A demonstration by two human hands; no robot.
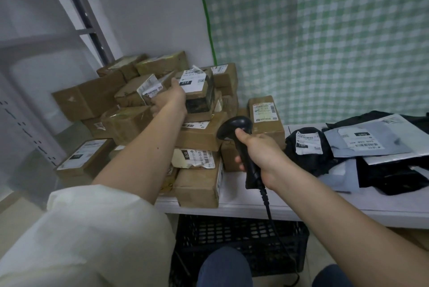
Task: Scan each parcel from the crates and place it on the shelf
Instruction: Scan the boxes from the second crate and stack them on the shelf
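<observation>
While the left hand grasps a labelled parcel atop the pile, right hand gripping black scanner

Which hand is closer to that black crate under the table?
Right. The right hand grips the scanner almost above the black crate; the left hand reaches far back onto the parcel pile.

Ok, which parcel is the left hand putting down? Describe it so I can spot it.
Start at the heap of brown boxes in the white shelf's back corner. At the heap's top, the left hand grips a small parcel. Unlike its plain cardboard neighbours, it has dark, glossy sides and a white label reading 010.
</observation>
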